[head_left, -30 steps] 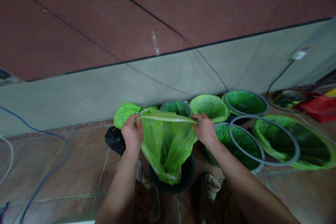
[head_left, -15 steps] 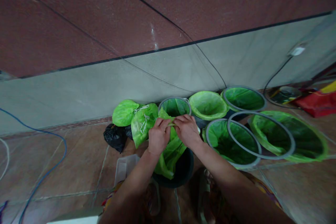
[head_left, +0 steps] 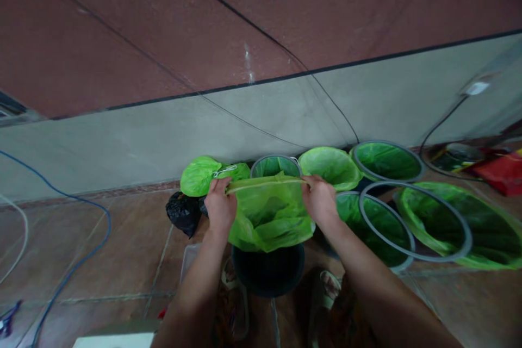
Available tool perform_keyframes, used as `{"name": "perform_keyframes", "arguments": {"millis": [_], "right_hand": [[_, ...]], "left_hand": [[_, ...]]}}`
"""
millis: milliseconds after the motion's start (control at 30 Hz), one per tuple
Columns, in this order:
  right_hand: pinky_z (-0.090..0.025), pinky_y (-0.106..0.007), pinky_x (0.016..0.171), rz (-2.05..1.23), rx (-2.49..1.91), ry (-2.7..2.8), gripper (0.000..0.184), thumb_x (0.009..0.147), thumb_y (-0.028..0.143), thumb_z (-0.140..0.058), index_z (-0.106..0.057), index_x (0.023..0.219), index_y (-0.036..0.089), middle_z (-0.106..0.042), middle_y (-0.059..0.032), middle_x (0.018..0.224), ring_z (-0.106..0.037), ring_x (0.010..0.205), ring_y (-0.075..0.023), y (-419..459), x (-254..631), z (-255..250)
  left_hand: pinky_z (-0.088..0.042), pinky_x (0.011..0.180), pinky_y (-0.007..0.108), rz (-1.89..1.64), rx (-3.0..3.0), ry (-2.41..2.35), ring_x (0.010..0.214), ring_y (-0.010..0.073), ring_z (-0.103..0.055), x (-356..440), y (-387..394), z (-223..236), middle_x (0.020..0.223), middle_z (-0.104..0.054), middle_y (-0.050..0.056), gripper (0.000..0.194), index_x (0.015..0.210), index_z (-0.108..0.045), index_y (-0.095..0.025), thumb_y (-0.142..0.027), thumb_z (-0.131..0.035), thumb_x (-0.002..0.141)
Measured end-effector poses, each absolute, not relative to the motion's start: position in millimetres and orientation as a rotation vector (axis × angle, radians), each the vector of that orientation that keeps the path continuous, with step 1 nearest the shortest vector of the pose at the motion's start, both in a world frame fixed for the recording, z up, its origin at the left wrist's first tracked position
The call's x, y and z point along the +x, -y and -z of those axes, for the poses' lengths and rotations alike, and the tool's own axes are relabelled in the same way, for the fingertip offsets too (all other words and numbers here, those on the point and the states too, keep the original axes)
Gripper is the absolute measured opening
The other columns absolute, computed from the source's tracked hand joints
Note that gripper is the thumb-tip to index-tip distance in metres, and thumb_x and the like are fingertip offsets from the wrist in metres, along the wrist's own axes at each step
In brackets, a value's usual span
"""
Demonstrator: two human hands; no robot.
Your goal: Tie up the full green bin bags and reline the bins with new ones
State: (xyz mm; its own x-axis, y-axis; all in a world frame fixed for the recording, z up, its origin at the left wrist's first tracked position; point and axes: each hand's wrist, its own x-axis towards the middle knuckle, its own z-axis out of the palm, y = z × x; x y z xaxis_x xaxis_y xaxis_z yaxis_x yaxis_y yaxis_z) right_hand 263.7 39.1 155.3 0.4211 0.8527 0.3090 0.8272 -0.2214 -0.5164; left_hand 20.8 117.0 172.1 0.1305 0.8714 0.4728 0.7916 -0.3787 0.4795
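Between my two hands a green bin bag (head_left: 271, 217) is stretched wide, its mouth partly open. My left hand (head_left: 221, 202) is closed on the left end of the bag's top edge. At the other end, my right hand (head_left: 321, 201) pinches the same edge. The bag hangs over a dark round bin (head_left: 269, 274) that stands on the floor between my feet. Its lower folds hide the bin's far rim.
Green-lined bins stand along the wall, among them a pale-lined one (head_left: 329, 167). A loose grey ring (head_left: 465, 223) lies over two bins at right. Tied green bags (head_left: 199, 175) and a black bag (head_left: 183, 215) sit at left. A blue cable (head_left: 106, 228) crosses the tiles.
My hands have moved apart, the left one leftward and the right one rightward. The bunched bag is now spread wide between them, and more of the dark bin shows.
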Motion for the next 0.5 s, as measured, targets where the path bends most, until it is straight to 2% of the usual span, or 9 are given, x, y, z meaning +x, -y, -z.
{"name": "perform_keyframes", "arguments": {"millis": [67, 133, 200, 267, 333, 400, 500], "right_hand": [[-0.050, -0.037, 0.084, -0.036, -2.130, 1.419, 0.035, 0.087, 0.019, -0.052, -0.069, 0.117, 0.017, -0.070, -0.0135, 0.111, -0.066, 0.092, -0.0257, -37.6, 263.0, -155.3], [-0.048, -0.043, 0.089, 0.018, -2.118, 1.476, 0.052, 0.081, 0.023, -0.062, -0.058, 0.133, 0.015, -0.062, -0.0179, 0.127, -0.061, 0.106, -0.0312, -35.8, 254.7, -155.4], [-0.044, -0.048, 0.096, 0.078, -2.030, 1.591, 0.067, 0.077, 0.025, -0.069, -0.050, 0.141, 0.015, -0.053, -0.0195, 0.139, -0.053, 0.118, -0.0350, -34.0, 241.0, -155.3], [-0.042, -0.051, 0.100, 0.100, -1.927, 1.712, 0.062, 0.079, 0.026, -0.069, -0.054, 0.138, 0.019, -0.049, -0.0168, 0.144, -0.049, 0.122, -0.0354, -32.8, 227.0, -155.1], [-0.042, -0.050, 0.100, 0.086, -1.855, 1.775, 0.044, 0.084, 0.026, -0.063, -0.063, 0.129, 0.022, -0.054, -0.0134, 0.139, -0.051, 0.120, -0.0333, -32.8, 217.9, -155.0], [-0.046, -0.044, 0.098, 0.034, -1.807, 1.759, 0.031, 0.090, 0.024, -0.054, -0.070, 0.117, 0.023, -0.061, -0.0114, 0.128, -0.057, 0.112, -0.0283, -34.1, 216.2, -155.2], [-0.051, -0.034, 0.091, -0.045, -1.772, 1.630, 0.032, 0.093, 0.019, -0.045, -0.073, 0.108, 0.023, -0.067, -0.0093, 0.110, -0.064, 0.096, -0.0205, -37.3, 224.7, -156.1]], "left_hand": [[-0.054, 0.087, 0.036, -1.079, 2.273, -1.683, 0.091, 0.0227, -0.066, 21.6, -116.5, -171.6, 0.102, -0.068, 0.009, 0.040, 0.107, -0.070, -0.016, -0.007, -0.050, 0.073], [-0.053, 0.088, 0.036, -1.046, 2.295, -1.649, 0.091, 0.0225, -0.066, 28.9, -112.3, -169.7, 0.102, -0.068, 0.009, 0.042, 0.108, -0.070, -0.017, -0.005, -0.050, 0.072], [-0.053, 0.089, 0.036, -1.003, 2.327, -1.588, 0.092, 0.0225, -0.066, 39.9, -105.6, -167.3, 0.102, -0.068, 0.008, 0.043, 0.108, -0.069, -0.018, -0.004, -0.051, 0.072], [-0.053, 0.089, 0.035, -0.966, 2.356, -1.515, 0.093, 0.0221, -0.066, 50.9, -98.2, -164.9, 0.103, -0.067, 0.008, 0.043, 0.109, -0.069, -0.018, -0.003, -0.051, 0.073], [-0.053, 0.088, 0.033, -0.939, 2.370, -1.454, 0.092, 0.0208, -0.066, 58.3, -92.4, -163.1, 0.104, -0.067, 0.007, 0.042, 0.110, -0.068, -0.019, -0.003, -0.052, 0.075], [-0.053, 0.086, 0.032, -0.926, 2.367, -1.424, 0.090, 0.0196, -0.065, 60.5, -90.0, -162.1, 0.105, -0.067, 0.007, 0.042, 0.111, -0.067, -0.020, -0.004, -0.052, 0.075], [-0.053, 0.086, 0.032, -0.953, 2.340, -1.446, 0.089, 0.0194, -0.065, 54.4, -94.0, -162.2, 0.104, -0.067, 0.006, 0.046, 0.111, -0.067, -0.020, -0.002, -0.051, 0.072]]}}
